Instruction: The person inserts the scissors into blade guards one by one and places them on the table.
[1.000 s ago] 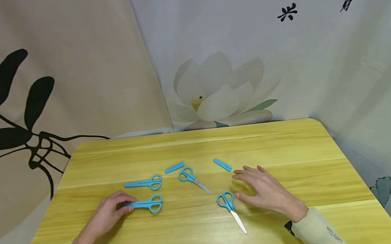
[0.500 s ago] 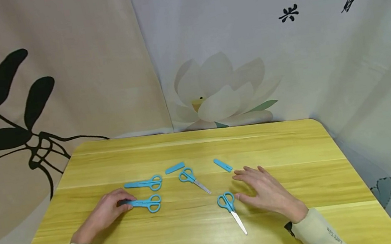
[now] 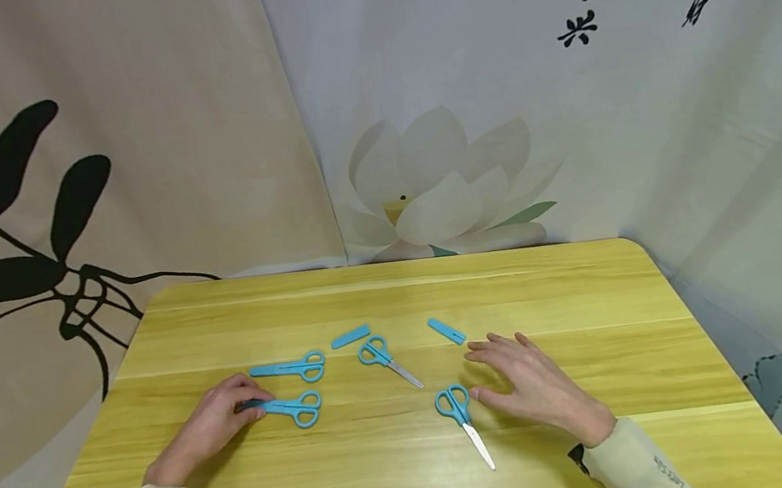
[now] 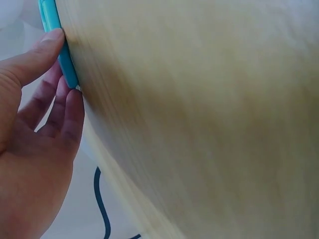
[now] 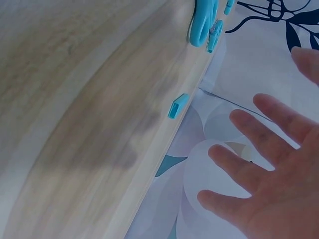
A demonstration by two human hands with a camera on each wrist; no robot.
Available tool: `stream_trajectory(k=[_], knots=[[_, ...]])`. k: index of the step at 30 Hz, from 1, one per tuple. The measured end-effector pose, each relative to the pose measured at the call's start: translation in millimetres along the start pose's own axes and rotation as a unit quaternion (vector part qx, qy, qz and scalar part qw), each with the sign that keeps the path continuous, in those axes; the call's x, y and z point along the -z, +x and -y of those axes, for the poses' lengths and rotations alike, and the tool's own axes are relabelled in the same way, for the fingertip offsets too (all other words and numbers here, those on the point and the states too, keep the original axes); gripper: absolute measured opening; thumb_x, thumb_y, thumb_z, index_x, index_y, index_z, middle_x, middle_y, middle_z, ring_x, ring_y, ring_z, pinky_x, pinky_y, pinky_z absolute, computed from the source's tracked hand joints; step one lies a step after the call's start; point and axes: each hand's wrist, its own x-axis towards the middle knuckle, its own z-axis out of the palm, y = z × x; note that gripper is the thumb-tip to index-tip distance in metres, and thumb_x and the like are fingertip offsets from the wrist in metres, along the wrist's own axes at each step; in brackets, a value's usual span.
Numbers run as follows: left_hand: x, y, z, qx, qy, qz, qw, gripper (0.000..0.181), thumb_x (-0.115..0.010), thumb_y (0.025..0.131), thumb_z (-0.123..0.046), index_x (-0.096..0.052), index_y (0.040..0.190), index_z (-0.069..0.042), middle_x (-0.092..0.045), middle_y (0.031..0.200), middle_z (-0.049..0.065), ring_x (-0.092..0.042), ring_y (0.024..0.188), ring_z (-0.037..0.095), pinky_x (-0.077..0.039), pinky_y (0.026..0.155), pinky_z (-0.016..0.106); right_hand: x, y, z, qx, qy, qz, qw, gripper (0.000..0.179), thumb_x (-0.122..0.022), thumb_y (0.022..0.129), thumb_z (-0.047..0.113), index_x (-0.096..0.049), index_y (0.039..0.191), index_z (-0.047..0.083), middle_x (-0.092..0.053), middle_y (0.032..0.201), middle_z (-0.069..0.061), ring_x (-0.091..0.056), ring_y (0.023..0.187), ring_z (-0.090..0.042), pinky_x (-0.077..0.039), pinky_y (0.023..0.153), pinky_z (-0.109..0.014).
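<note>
My left hand [image 3: 209, 423] pinches the covered blade end of a pair of blue scissors [image 3: 280, 406], whose handle loops point right. In the left wrist view, the thumb and fingers grip the blue blade cover [image 4: 68, 67]. Just behind lies another pair of covered scissors [image 3: 281, 369]. Fingers spread, my right hand [image 3: 538, 391] hovers beside bare-bladed scissors [image 3: 457, 413] whose tip points toward me. Its fingertips are close to a loose blue blade cover [image 3: 447, 331], also visible in the right wrist view.
More bare-bladed scissors [image 3: 380, 354] lie mid-table, with a second loose blade cover [image 3: 350, 336] behind them. All rest on a wooden table [image 3: 397, 285], its far edge against a printed curtain [image 3: 444, 42].
My left hand has shifted the scissors it pinches very slightly to the left. The right hand and the other scissors stay where they were.
</note>
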Motion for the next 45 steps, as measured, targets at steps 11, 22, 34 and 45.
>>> stream_trajectory(k=[11,22,34,45], knots=[[-0.3,0.3,-0.7,0.006,-0.009,0.011,0.9999,0.018,-0.08,0.09,-0.006,-0.081,0.105,-0.017,-0.062,0.104,-0.007,-0.058,0.092,0.015,-0.051,0.076,0.034,-1.8,-2.1,-2.4,0.004,0.001,-0.01,0.9999,0.052,-0.072,0.096,0.044,-0.068,0.135,0.01,-0.062,0.144,-0.007,-0.051,0.137,-0.041,-0.032,0.112,-0.071],[0.1,-4.3,-1.1,0.043,-0.01,0.018,0.9989,0.032,-0.083,0.089,-0.017,-0.076,0.121,-0.013,-0.066,0.116,0.0,-0.062,0.104,0.023,-0.053,0.086,0.042,-2.7,-1.5,-2.2,0.013,0.007,-0.011,0.9998,0.052,-0.073,0.095,0.043,-0.068,0.134,0.009,-0.062,0.143,-0.009,-0.052,0.136,-0.041,-0.034,0.111,-0.071],[-1.7,-10.5,-34.6,0.018,-0.02,-0.055,0.9982,0.045,-0.075,0.097,-0.025,-0.066,0.135,-0.003,-0.058,0.141,0.022,-0.053,0.128,0.049,-0.044,0.1,0.07,-5.3,2.8,0.4,0.032,0.047,0.033,0.9979,0.049,-0.072,0.097,0.037,-0.066,0.137,0.011,-0.059,0.147,-0.007,-0.047,0.142,-0.034,-0.037,0.115,-0.059],[-8.0,-4.6,-72.5,-0.031,-0.02,-0.071,0.9968,0.06,-0.074,0.097,-0.025,-0.052,0.149,-0.005,-0.046,0.155,0.018,-0.044,0.138,0.048,-0.038,0.103,0.074,-13.5,12.0,7.1,0.103,0.091,0.129,0.9821,0.043,-0.066,0.103,0.038,-0.067,0.138,0.014,-0.061,0.145,0.001,-0.046,0.144,-0.029,-0.042,0.113,-0.052]])
